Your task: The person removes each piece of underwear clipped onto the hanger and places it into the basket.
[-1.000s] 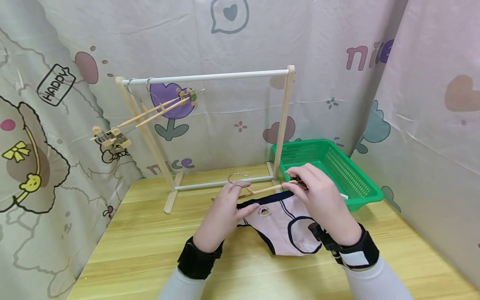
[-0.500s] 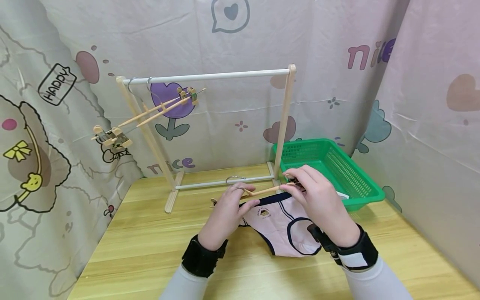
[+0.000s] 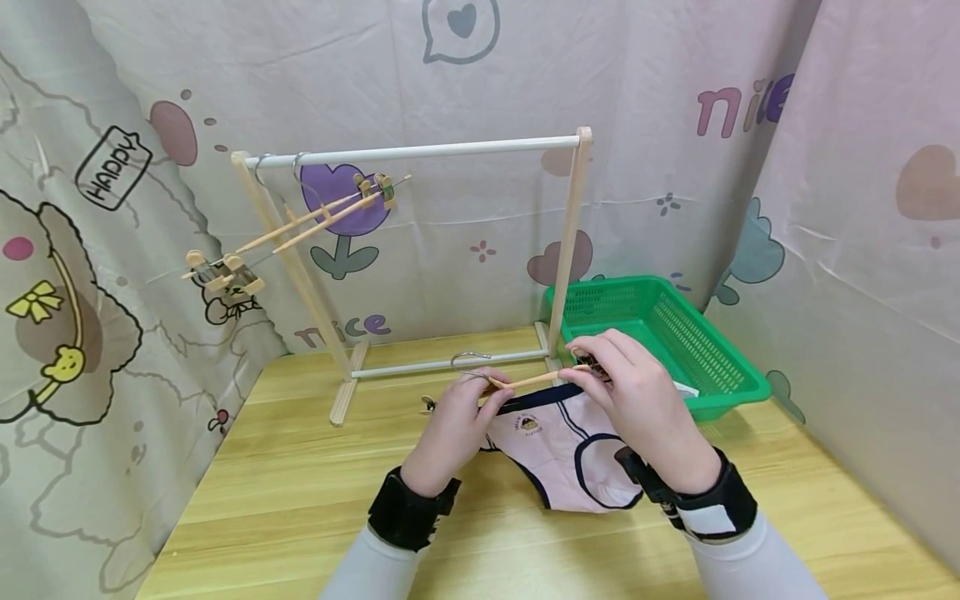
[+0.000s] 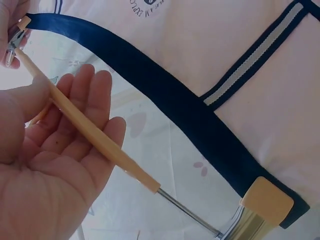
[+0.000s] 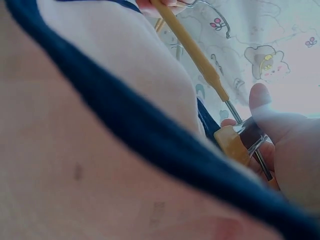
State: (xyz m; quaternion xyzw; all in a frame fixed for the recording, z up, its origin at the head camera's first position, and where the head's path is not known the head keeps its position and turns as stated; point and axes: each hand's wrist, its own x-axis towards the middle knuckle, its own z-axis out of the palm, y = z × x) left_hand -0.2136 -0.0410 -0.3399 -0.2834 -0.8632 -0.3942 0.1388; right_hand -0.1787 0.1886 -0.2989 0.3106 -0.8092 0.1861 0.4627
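A wooden clip hanger [image 3: 536, 381] with a metal hook spans both hands over the table. My left hand [image 3: 453, 425] pinches its bar near the middle, thumb across the wood and fingers behind it. Pale pink briefs [image 3: 551, 458] with a navy waistband hang below the bar. One clip [image 4: 267, 200] bites the waistband at the left end. My right hand [image 3: 637, 392] holds the clip [image 5: 232, 142] at the other end, thumb and fingers around it, against the waistband. In the head view that clip is mostly hidden by the fingers.
A wooden rack [image 3: 567, 250] with a white top rail stands behind the hands. Two clip hangers [image 3: 326, 221] hang at its left end. To the right, a green basket [image 3: 720, 354] sits on the wooden table [image 3: 300, 492], close behind the right hand.
My left hand has moved slightly right along the hanger, and its thumb has come up from the waistband onto the bar. The hook has tilted a little left. My right hand has barely moved.
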